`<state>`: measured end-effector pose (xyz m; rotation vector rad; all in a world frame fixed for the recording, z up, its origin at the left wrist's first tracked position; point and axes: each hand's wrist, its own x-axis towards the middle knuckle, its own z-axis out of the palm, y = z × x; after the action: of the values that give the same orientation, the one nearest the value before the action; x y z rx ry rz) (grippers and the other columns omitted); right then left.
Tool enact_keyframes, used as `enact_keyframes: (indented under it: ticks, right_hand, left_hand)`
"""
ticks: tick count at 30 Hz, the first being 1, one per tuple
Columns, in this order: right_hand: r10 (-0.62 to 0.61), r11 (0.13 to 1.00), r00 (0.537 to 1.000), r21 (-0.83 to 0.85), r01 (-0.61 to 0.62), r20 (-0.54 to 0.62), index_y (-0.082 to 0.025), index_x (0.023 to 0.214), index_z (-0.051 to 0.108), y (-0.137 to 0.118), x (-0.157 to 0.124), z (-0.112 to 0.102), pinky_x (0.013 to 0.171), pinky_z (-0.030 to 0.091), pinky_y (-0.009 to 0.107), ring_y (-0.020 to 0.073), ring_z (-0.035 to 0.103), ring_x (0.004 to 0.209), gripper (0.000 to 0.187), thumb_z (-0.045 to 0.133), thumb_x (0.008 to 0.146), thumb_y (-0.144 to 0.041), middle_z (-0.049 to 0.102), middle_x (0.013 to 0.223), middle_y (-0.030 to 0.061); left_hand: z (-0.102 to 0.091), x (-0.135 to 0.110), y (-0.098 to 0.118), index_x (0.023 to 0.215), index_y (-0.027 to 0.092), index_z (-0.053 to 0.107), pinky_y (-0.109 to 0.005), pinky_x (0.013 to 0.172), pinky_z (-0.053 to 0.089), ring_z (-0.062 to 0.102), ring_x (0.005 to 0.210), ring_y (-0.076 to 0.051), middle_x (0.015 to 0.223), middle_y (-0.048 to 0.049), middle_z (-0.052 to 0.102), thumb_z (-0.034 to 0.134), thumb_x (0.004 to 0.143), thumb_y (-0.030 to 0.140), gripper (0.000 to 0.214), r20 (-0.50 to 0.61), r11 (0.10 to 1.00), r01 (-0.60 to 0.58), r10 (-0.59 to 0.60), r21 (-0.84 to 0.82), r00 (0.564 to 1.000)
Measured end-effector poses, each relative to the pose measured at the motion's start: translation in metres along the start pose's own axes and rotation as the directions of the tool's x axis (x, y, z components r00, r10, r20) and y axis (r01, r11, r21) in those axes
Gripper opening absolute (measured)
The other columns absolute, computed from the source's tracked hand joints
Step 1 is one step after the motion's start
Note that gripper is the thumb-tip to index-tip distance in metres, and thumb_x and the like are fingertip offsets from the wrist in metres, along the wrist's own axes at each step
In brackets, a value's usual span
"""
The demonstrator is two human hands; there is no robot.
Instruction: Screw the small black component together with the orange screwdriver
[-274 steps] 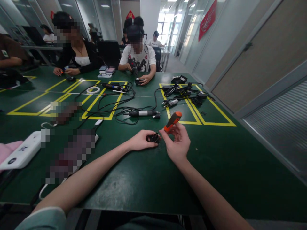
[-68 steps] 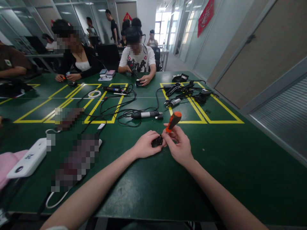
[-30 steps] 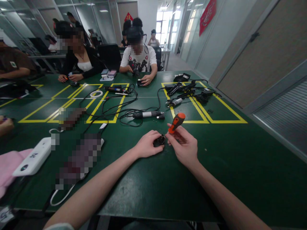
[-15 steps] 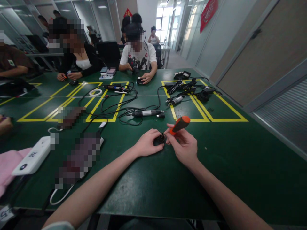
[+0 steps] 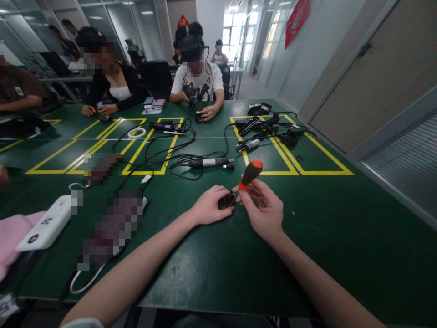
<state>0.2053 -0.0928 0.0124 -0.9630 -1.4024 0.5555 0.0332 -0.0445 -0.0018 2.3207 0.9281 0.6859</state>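
Observation:
My left hand [image 5: 208, 208] is curled around a small black part [image 5: 227, 199] and presses it onto the green table [image 5: 211, 259]. My right hand [image 5: 264, 210] pinches a screwdriver with an orange and black handle [image 5: 250, 173]. The handle tilts up and to the right, and the tip points down into the black part. The shaft is hidden by my fingers. Both hands meet in the middle of the table, just in front of me.
Beyond my hands lie a silver and black power tool [image 5: 208, 162], tangled black cables [image 5: 160, 152] and more tools [image 5: 264, 127] inside yellow floor-tape boxes. A white device [image 5: 46, 225] lies at the left. Two seated people work across the table.
The screwdriver handle has swung between steeper and flatter tilts while its tip stays in the black part. My left hand has kept its hold in the same place.

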Motion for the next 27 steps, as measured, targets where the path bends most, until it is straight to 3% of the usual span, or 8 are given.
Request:
enact_keyframes:
  ticks: [6,10,15,20,27]
  right_hand:
    - [-0.045,0.999,0.995,-0.002,0.045,0.084,-0.022,0.113,0.073,-0.0024,0.0005,-0.002,0.071,0.064,0.034,0.0175,0.073,0.073,0.021,0.064,0.094,-0.019,0.078,0.093,0.0041]
    - [-0.062,0.998,0.993,-0.02,0.064,0.098,-0.023,0.112,0.073,-0.0043,0.0012,-0.0016,0.074,0.062,0.034,0.0182,0.073,0.078,0.022,0.062,0.095,-0.018,0.077,0.092,0.0035]
    - [0.025,0.999,0.998,-0.031,-0.023,0.059,-0.021,0.11,0.074,-0.0023,0.002,-0.0001,0.073,0.064,0.035,0.019,0.075,0.077,0.019,0.069,0.092,-0.026,0.079,0.095,0.0042]
    - [0.079,0.993,0.997,0.09,-0.078,-0.015,-0.024,0.113,0.064,0.003,0.0012,0.0026,0.069,0.065,0.034,0.0192,0.077,0.073,0.03,0.077,0.087,-0.027,0.079,0.088,0.0017]
    - [0.073,0.996,0.996,0.039,-0.076,0.06,-0.024,0.118,0.067,0.0041,-0.0001,0.0012,0.073,0.062,0.032,0.0172,0.072,0.081,0.023,0.063,0.096,-0.027,0.076,0.1,0.005]
  left_hand:
    - [0.0008,0.0002,-0.0006,0.098,0.018,0.069,-0.036,0.09,0.053,0.062,0.098,-0.024,0.103,-0.0078,0.069,0.069,0.084,0.025,0.016,0.001,1.0,0.0,0.0,-0.02,1.0]
    - [0.0011,0.0009,-0.0003,0.095,0.017,0.068,-0.035,0.086,0.053,0.062,0.094,-0.023,0.098,-0.0075,0.068,0.069,0.084,0.026,0.014,-0.003,1.0,-0.01,0.009,-0.023,1.0]
    - [0.0014,0.001,-0.0006,0.096,0.017,0.067,-0.036,0.089,0.053,0.062,0.097,-0.023,0.101,-0.0081,0.069,0.069,0.084,0.025,0.015,0.007,1.0,0.001,-0.001,-0.007,1.0]
    - [0.0024,-0.0005,-0.0028,0.105,0.016,0.07,-0.036,0.088,0.053,0.061,0.096,-0.023,0.102,-0.0085,0.068,0.069,0.084,0.026,0.023,0.003,1.0,-0.002,0.002,-0.006,1.0]
    - [0.0023,0.0002,-0.002,0.096,0.018,0.067,-0.036,0.087,0.053,0.061,0.095,-0.023,0.1,-0.0078,0.068,0.07,0.083,0.026,0.016,0.002,1.0,0.002,-0.002,0.006,1.0]
